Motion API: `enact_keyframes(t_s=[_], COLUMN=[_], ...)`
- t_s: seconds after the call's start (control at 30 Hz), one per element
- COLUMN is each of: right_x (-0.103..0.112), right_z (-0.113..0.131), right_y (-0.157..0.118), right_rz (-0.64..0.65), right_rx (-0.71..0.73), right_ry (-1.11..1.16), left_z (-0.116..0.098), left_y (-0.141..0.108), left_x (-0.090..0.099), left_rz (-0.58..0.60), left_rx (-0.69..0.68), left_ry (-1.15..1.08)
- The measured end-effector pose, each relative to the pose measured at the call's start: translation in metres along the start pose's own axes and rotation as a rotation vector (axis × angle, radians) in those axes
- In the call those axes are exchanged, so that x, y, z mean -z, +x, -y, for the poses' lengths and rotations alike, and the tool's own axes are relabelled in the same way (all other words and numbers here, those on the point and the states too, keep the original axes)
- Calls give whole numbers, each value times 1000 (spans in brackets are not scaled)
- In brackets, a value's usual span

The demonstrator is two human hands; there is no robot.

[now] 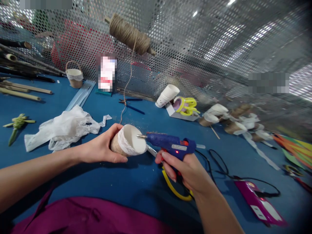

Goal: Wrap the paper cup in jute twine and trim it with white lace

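My left hand [109, 143] is wrapped round a paper cup [133, 141] tilted with its mouth toward the right. Twine covers the cup's lower part, and a band of white lace runs below its rim. In my right hand [180, 167] is a blue hot glue gun [168, 142], its red light on and a clear glue stick showing at the back. The metal nozzle points left at the cup's mouth; whether it touches the inside wall I cannot tell. Yellow-handled scissors [170, 183] lie under my right hand, partly hidden by it.
Crumpled white lace [70, 126] lies at the left. A twine spool [130, 34] hangs on the mesh, its strand running down behind the cup. A small handled basket [74, 78], stacked paper cups [167, 95] and a purple power strip [260, 201] with the black cord stand around.
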State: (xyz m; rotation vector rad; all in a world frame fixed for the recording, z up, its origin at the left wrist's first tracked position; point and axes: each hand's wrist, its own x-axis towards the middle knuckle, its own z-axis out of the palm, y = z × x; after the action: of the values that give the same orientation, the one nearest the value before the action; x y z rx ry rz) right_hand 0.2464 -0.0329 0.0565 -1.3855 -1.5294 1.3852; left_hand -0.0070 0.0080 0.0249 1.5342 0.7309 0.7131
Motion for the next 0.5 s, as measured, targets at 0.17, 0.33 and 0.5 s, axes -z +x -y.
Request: enact_keyframes(t_s=[0.17, 0.33, 0.5], right_x=[-2, -4, -11], right_z=[-2, 2, 8], right_y=[2, -2, -3], right_rz=[9, -17, -95], right_rx=[-29, -45, -44], right_ry=[56, 64, 229], left_z=[0, 2, 5], left_y=[0, 1, 4], left_x=[1, 1, 0], left_rz=[-9, -54, -138], left_rx=[-20, -40, -79], left_ry=[18, 39, 32])
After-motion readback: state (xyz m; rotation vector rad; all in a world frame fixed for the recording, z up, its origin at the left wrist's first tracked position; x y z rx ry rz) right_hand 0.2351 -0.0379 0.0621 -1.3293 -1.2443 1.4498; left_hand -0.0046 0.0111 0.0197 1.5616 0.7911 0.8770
